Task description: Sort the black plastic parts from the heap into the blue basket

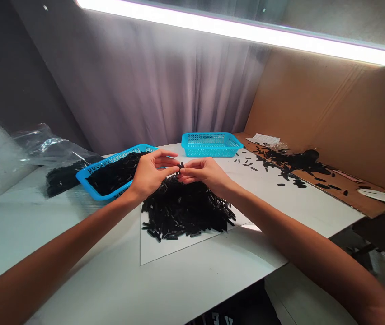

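Black bits everywhere on this one, so bear with me. Both hands meet over the middle of the white table (192, 289), fingertips almost together. The left hand (153, 171) has its thumb and fingers pinched on a small black piece (181, 166), and the right hand (203, 171) is gripping that same piece from the other side, thumb on top, fingers curled under. It's tiny and half covered by the fingers, so can't really tell you its exact shape.

Right below them sits a big loose pile (189, 212) of short black strips, heaped on a white sheet (153, 255) with its near corner sticking out. Just left of the pile there's a blue basket (92, 192) loaded with more black stuff, and beside that a clear plastic bag (48, 144), dark pieces bunched by its lower end. Another blue basket (213, 152), with holes in its walls, stands beyond the hands near the grey curtain (165, 81). Over to the right, scattered black pieces (296, 163) lie partly on the table, partly on brown cardboard (321, 99), near some white paper (263, 139).
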`<state>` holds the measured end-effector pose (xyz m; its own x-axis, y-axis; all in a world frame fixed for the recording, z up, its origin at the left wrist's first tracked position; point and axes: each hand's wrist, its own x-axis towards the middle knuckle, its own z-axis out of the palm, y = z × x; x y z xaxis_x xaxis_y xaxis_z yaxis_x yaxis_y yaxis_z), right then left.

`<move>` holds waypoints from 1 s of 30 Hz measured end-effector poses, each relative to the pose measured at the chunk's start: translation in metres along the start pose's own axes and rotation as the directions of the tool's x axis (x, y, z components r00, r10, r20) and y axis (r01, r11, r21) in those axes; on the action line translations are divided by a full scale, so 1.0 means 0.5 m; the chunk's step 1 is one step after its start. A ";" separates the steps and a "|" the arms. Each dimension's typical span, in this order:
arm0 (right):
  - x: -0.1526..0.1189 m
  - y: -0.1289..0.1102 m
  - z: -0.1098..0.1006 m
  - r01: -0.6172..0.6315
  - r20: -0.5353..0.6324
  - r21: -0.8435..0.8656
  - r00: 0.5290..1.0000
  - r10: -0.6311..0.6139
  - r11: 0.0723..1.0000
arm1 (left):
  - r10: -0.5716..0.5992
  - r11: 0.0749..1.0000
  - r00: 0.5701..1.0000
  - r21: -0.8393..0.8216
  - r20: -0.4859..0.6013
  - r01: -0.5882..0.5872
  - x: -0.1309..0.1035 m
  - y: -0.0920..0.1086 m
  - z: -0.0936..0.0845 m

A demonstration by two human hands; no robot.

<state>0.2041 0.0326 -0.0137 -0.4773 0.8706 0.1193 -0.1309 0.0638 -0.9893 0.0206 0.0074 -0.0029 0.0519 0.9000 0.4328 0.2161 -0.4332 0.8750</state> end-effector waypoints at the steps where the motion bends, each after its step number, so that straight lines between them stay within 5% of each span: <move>1: 0.000 0.000 0.000 0.003 0.004 0.000 1.000 -0.003 1.000 | 0.003 1.000 1.000 -0.002 -0.002 -0.003 -0.001 0.000 0.000; 30: -0.004 -0.007 -0.001 0.178 0.017 -0.217 0.984 -0.178 0.960 | 0.032 0.999 0.999 -0.020 0.044 -0.031 -0.001 -0.006 0.002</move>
<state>0.2060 0.0311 -0.0103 -0.4610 0.8370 0.2950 -0.0215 0.3218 -0.9466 0.0210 0.0084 -0.0057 0.1014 0.8870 0.4505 0.1948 -0.4618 0.8653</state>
